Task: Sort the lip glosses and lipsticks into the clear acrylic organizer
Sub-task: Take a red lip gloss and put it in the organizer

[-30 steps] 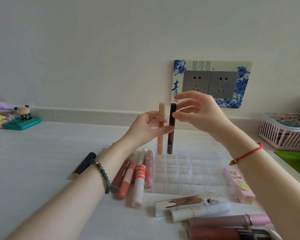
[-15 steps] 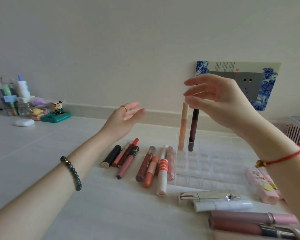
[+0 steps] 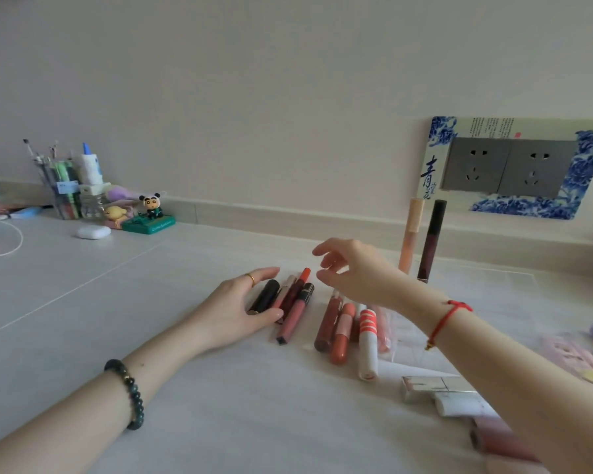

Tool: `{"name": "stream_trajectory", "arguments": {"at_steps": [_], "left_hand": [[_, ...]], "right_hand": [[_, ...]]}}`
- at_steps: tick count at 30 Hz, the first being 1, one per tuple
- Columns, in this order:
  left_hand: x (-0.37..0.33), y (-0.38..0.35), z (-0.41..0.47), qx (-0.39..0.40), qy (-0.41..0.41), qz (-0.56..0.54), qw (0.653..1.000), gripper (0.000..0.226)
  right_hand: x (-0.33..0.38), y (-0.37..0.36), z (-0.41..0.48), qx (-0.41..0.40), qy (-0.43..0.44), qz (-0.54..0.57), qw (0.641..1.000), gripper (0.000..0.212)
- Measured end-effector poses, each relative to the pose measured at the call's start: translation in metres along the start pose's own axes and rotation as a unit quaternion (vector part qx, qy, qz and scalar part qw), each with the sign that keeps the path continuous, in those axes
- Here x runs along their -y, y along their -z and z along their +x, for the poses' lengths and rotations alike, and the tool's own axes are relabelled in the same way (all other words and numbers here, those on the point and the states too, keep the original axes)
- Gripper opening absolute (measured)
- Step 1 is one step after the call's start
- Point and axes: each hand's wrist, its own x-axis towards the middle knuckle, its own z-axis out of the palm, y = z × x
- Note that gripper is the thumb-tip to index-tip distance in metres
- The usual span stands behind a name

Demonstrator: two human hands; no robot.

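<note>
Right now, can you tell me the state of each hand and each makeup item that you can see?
Left hand: open, resting on the black lipstick.
Right hand: open, empty, above the lying tubes.
Peach gloss: upright in the organizer.
Dark gloss: upright beside it.
Striped tube: lying on the table.
Silver lipstick: lying, capped.

The plain off-white wall [image 3: 254,80] rose before me, evenly lit by soft light. A pale grey desk [image 3: 83,302] with thin seam lines met it at a low ledge [image 3: 288,217]. To my right sat a grey double socket [image 3: 507,167] framed in blue-and-white floral porcelain print.
</note>
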Motion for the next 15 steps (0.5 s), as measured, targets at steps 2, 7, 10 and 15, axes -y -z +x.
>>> {"name": "stream_trajectory", "arguments": {"at_steps": [2,7,10,15], "left_hand": [[0.002,-0.001,0.0,0.007,-0.005,0.018,1.0,0.066],[0.007,-0.004,0.0,0.016,-0.005,0.027,0.999,0.067],[0.01,-0.005,0.0,0.021,-0.007,0.031,0.999,0.067],[0.011,-0.006,0.0,0.018,-0.016,0.031,0.999,0.067]], "right_hand": [[-0.005,-0.011,0.016,0.01,-0.021,-0.02,1.0,0.035],[-0.021,-0.033,0.046,0.054,-0.079,-0.072,0.993,0.04],[-0.024,-0.04,0.056,0.09,-0.107,-0.1,0.985,0.044],[-0.024,-0.048,0.064,0.117,-0.128,-0.111,0.979,0.041]]}}
